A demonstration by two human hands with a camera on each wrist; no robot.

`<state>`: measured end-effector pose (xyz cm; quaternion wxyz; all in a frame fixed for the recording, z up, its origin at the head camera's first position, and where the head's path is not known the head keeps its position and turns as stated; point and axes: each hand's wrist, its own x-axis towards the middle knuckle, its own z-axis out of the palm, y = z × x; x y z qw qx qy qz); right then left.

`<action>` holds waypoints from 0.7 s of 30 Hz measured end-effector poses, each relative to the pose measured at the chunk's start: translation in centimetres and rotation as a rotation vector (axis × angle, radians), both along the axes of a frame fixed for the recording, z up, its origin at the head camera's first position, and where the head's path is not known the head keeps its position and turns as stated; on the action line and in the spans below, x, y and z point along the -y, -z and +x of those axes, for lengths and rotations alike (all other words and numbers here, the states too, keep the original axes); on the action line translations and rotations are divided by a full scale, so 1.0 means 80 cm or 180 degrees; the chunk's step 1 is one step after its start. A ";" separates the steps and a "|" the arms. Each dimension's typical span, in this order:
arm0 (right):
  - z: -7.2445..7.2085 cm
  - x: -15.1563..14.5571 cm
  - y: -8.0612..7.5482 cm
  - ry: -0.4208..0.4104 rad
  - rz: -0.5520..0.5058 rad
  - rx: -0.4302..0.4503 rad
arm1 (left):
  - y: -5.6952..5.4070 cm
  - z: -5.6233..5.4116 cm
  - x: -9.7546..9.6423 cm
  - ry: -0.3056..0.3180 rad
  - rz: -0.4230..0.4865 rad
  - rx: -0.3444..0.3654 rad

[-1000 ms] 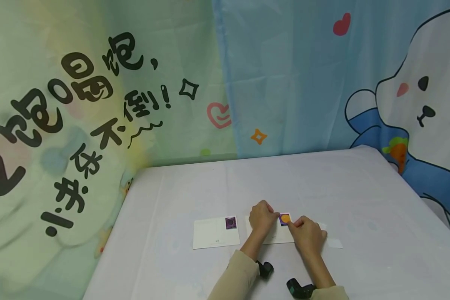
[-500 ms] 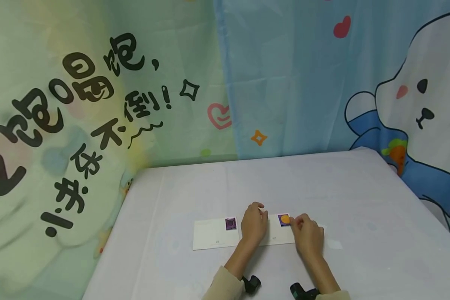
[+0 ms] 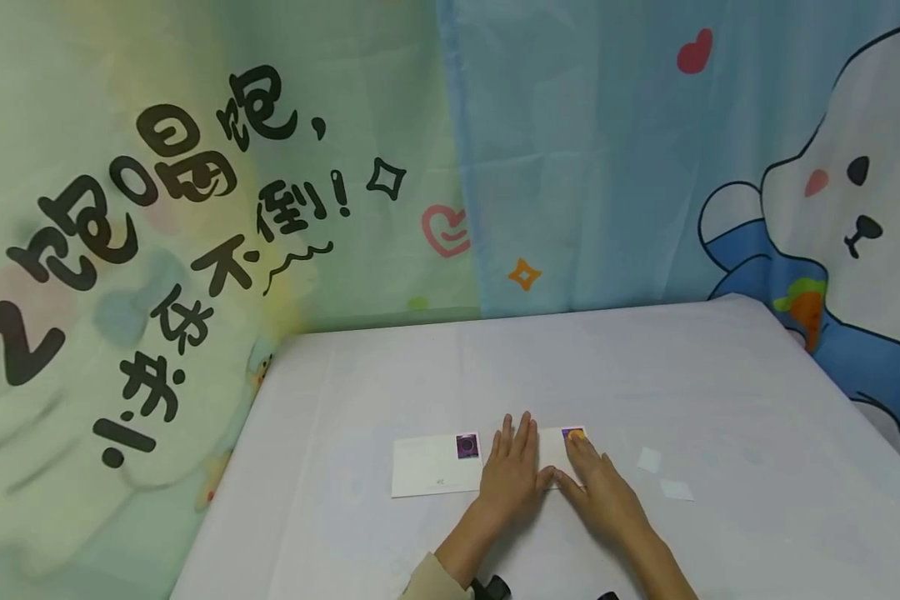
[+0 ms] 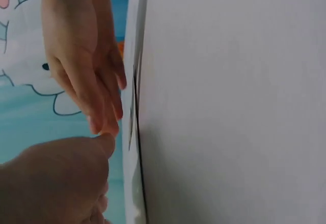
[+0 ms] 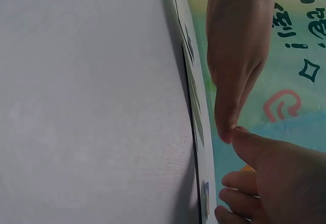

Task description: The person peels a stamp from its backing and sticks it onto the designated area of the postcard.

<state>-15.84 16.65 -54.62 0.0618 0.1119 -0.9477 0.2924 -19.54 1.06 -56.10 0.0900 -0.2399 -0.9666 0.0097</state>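
Note:
A white card (image 3: 551, 450) lies on the table, partly hidden under both hands. At its upper right corner is a purple stamp-like sticker (image 3: 567, 432) with an orange round print. My left hand (image 3: 510, 473) rests with extended fingers over the card's left part. My right hand (image 3: 606, 498) reaches in from the right, its straight fingertips on the sticker. The two thumbs meet near the card's lower edge, as the right wrist view also shows. To the left lies a second white card (image 3: 427, 468), bearing a dark purple sticker (image 3: 467, 446) at its upper right.
Two small whitish paper pieces (image 3: 649, 460) lie on the white-covered table (image 3: 345, 400), right of the hands. A printed curtain (image 3: 570, 167) hangs behind and to the left. A black wrist device (image 3: 492, 588) shows at the left cuff.
The right hand has gone from pinching at the sticker's edge to lying with straight fingers over it. The left hand drew back left from the sticker, then flattened over the card.

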 end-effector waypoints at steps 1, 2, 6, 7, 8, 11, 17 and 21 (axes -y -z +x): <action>0.001 0.001 0.001 -0.0017 0.0009 0.0040 | 0.002 0.000 0.000 0.0027 -0.0056 -0.0013; 0.002 0.002 0.001 -0.0027 0.0028 0.0060 | 0.003 0.000 0.001 0.0050 -0.0104 -0.0008; 0.004 0.006 0.003 -0.0016 0.0148 0.0118 | 0.011 0.000 0.002 0.0021 -0.0240 0.0156; 0.005 0.007 0.003 -0.0012 0.0182 0.0128 | 0.012 0.000 0.002 0.0003 -0.0248 0.0215; 0.005 0.007 0.003 -0.0011 0.0210 0.0122 | 0.013 0.000 0.002 -0.0016 -0.0247 0.0272; 0.005 0.008 0.003 0.0012 0.0249 0.0106 | 0.015 -0.001 0.001 -0.0036 -0.0243 0.0359; 0.003 0.009 0.003 0.0056 0.0286 0.0061 | 0.013 -0.002 0.001 -0.0024 -0.0172 0.0394; 0.003 0.009 0.005 0.0061 0.0245 0.0080 | 0.014 -0.002 0.003 -0.0018 -0.0121 0.0408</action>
